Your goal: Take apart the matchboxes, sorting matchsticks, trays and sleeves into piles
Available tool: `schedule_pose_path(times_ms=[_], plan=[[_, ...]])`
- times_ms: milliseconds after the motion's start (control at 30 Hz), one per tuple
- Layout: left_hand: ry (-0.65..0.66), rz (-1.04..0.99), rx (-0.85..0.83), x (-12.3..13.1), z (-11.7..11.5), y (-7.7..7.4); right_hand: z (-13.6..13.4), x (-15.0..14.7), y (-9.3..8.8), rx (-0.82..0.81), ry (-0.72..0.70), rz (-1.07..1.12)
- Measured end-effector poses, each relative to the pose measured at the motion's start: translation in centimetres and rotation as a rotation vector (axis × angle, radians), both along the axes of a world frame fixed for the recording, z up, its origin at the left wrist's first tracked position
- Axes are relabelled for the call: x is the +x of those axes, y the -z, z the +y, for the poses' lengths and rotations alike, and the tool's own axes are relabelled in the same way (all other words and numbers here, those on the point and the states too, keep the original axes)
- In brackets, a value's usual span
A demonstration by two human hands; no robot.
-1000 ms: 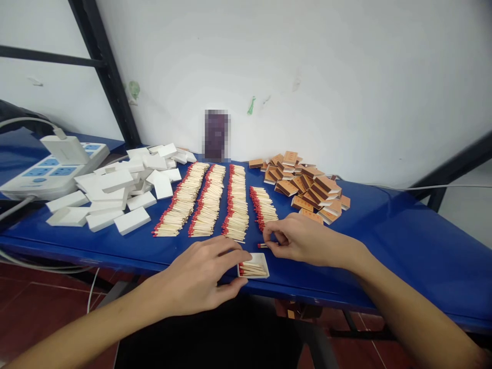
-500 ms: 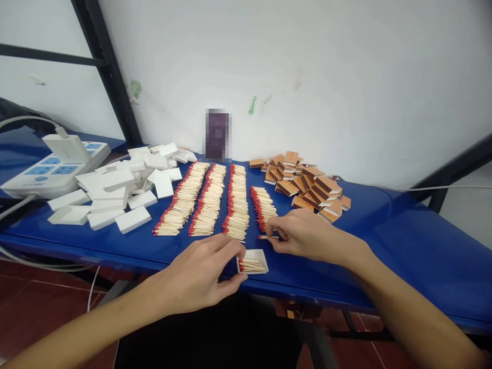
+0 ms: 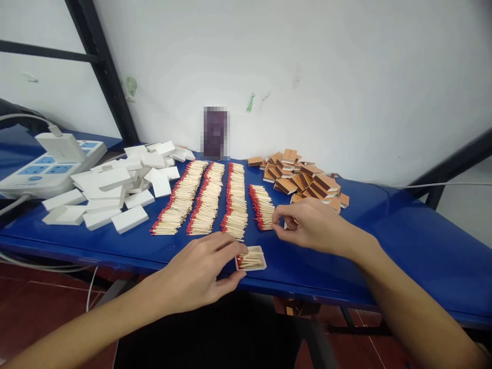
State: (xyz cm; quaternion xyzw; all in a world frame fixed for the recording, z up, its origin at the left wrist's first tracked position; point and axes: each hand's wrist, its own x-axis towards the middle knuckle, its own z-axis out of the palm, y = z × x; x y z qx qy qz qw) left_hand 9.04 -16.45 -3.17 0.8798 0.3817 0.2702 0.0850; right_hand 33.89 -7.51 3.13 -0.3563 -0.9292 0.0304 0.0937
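Observation:
My left hand (image 3: 207, 266) holds a small white matchbox tray (image 3: 264, 262) at its left end, thumb on the near side and fingers on the far side. Red-headed matches (image 3: 250, 260) lie inside it, heads to the left. Up and to the right, my right hand (image 3: 307, 225) pinches with thumb and forefinger at the tail end of a match in the near part of the shortest match row (image 3: 261, 205). The fingertips cover most of what they grip. Three longer match rows (image 3: 235, 200) lie farther left, all on the blue table (image 3: 215, 254).
White empty trays (image 3: 111, 179) are heaped at the left, beside a power strip (image 3: 49, 171) with a charger plugged in. Brown matchbox sleeves (image 3: 298, 179) form a pile behind my right hand. A pixelated dark object (image 3: 215, 133) leans on the wall.
The single match formerly in my right hand, below the short row, no longer shows there. That hand has moved slightly up to the row's end. Matches in the tray lie differently; my left hand stays on it.

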Motion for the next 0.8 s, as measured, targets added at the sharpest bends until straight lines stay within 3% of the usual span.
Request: schedule_pose_path(times_ms=[100, 400, 800], plan=[[0.010, 0.014, 0.004, -0.06, 0.01, 0.16, 0.59, 0.61, -0.02, 0.052, 0.045, -0.108], [0.016, 0.020, 0.028, -0.12, 0.02, 0.17, 0.70, 0.21, 0.68, 0.021, -0.003, -0.171], [0.029, 0.020, 0.016, -0.09, -0.06, 0.03, 0.36, 0.13, 0.31, -0.144, -0.038, -0.182]])
